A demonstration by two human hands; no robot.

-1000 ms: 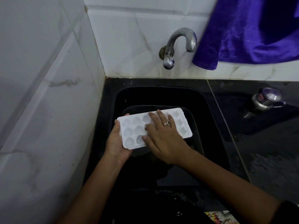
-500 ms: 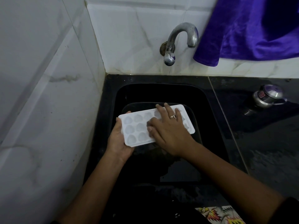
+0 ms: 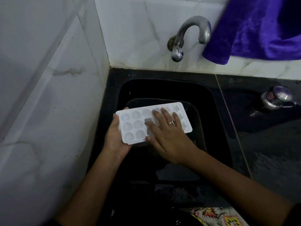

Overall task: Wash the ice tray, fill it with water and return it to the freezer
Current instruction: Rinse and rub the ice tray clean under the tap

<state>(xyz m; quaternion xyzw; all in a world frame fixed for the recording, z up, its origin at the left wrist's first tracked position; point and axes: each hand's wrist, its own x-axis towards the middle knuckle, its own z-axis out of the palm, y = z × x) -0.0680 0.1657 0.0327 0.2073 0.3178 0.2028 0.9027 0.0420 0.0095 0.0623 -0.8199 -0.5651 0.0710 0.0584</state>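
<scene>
White plastic ice tray (image 3: 130, 126) is being rubbed, the flat, open right hand (image 3: 167, 132) sliding toward 3 o'clock while the left hand (image 3: 114, 137) is gripping its 9 o'clock end, so washing is continuing.

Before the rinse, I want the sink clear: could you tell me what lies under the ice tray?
A dark basin sits in the sink beneath the ice tray. The tray, left hand and right hand hide the basin's inside.
</scene>
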